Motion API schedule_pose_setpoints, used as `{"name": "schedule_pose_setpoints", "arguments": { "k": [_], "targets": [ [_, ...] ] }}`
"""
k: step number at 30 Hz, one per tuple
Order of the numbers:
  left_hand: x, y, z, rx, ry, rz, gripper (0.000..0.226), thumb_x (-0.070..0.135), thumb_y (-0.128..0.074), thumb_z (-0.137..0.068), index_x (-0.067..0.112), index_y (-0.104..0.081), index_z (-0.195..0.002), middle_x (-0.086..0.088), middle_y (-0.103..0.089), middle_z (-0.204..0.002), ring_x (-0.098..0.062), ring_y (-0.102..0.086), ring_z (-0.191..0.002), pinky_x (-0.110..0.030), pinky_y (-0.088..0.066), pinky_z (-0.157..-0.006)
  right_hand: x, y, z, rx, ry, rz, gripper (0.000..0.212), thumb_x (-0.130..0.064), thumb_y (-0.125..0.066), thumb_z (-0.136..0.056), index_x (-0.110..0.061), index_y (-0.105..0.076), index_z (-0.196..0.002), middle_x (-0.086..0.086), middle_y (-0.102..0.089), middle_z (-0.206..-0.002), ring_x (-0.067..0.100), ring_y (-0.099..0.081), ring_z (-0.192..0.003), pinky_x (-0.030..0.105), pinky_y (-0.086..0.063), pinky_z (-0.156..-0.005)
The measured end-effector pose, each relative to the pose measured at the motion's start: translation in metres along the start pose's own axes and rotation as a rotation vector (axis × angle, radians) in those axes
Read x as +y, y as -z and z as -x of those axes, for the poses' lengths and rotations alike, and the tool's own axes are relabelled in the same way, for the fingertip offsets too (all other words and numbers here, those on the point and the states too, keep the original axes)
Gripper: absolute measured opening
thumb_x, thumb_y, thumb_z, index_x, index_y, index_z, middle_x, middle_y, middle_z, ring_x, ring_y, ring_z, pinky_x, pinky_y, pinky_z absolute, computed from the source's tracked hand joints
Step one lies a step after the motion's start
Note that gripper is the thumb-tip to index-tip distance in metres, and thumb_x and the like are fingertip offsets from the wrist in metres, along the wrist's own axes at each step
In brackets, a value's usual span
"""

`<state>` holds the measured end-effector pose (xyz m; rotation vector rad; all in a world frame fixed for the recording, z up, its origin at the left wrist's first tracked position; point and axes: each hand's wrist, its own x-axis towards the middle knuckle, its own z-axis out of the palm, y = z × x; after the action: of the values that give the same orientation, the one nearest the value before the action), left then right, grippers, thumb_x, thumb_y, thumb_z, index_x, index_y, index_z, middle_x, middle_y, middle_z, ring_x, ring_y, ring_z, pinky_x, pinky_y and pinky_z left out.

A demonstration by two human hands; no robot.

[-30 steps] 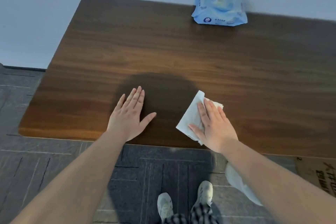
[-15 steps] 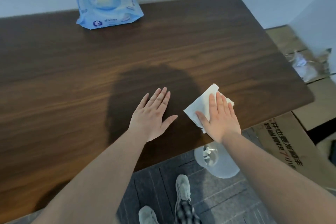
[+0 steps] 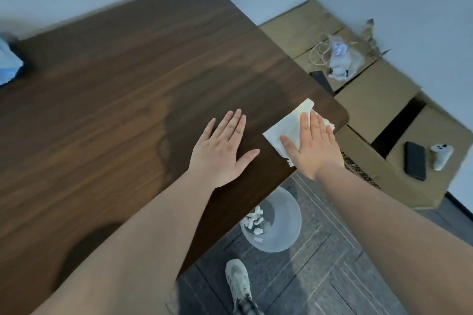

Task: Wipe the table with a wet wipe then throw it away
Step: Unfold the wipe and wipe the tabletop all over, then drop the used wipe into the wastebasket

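A dark wooden table (image 3: 122,79) fills the left and middle of the view. My right hand (image 3: 313,146) lies flat, pressing a white wet wipe (image 3: 286,128) onto the table near its right front corner. The wipe sticks out beyond my fingers to the left and far side. My left hand (image 3: 221,151) rests flat on the table just left of it, fingers apart, holding nothing. A translucent round bin (image 3: 284,227) with crumpled white wipes in it stands on the floor below the table's front edge, partly hidden by the table and my left arm.
The blue wipes pack (image 3: 7,64) shows at the far left edge of the table. Cardboard boxes (image 3: 378,100) stand right of the table, carrying a black phone (image 3: 414,160), a white controller (image 3: 441,156), a cable and a plastic bag. My shoe (image 3: 238,281) is on the grey floor.
My right hand has slid the wipe rightward along the table's front to its right corner, my left hand following. The view swung right, bringing the bin and boxes into sight.
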<state>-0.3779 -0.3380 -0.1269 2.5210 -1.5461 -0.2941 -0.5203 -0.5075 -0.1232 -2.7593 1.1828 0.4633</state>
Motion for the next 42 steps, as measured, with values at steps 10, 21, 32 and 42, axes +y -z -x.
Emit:
{"name": "schedule_pose_setpoints", "arguments": {
  "k": [10,21,32,42],
  "targets": [
    [0.071,-0.011,-0.112,-0.042,-0.141,-0.040,0.080,0.067,-0.004,-0.087,0.018,0.005,-0.150,0.002,0.009,-0.159,-0.011,0.012,-0.144,-0.035,0.005,-0.119,0.071,0.015,-0.057,0.038,-0.083,-0.134,0.086,-0.070,-0.012,-0.089,-0.014,0.008,-0.151,0.008,0.006,-0.162,0.019,0.008,-0.148,0.036,0.004,-0.119],
    [0.099,-0.026,-0.125,-0.076,-0.166,-0.090,0.089,0.076,-0.002,-0.082,0.017,0.005,-0.149,0.002,0.008,-0.159,-0.012,0.012,-0.145,-0.040,0.005,-0.119,0.089,0.003,-0.055,0.108,-0.193,-0.619,0.070,-0.059,-0.040,-0.092,-0.015,-0.025,-0.145,0.011,-0.046,-0.139,0.030,-0.049,-0.122,0.044,-0.046,-0.095],
    [0.110,-0.028,-0.128,-0.077,-0.224,-0.098,0.085,0.073,-0.005,-0.085,0.018,0.007,-0.149,0.003,0.011,-0.159,-0.011,0.013,-0.144,-0.042,0.006,-0.119,0.118,-0.051,-0.006,-0.012,-0.306,-0.677,0.035,-0.033,-0.039,-0.099,-0.016,-0.049,-0.070,0.006,-0.056,-0.068,0.026,-0.053,-0.067,0.032,-0.038,-0.058],
    [0.128,-0.042,-0.127,-0.037,-0.261,-0.080,0.081,0.072,-0.010,-0.087,0.022,-0.005,-0.151,0.005,-0.002,-0.160,-0.011,0.004,-0.146,-0.046,0.003,-0.118,0.097,-0.131,0.013,-0.279,-0.298,-0.564,0.015,-0.022,-0.046,-0.096,-0.015,-0.060,-0.099,0.004,-0.061,-0.086,0.024,-0.058,-0.079,0.030,-0.043,-0.061]
  ]
}}
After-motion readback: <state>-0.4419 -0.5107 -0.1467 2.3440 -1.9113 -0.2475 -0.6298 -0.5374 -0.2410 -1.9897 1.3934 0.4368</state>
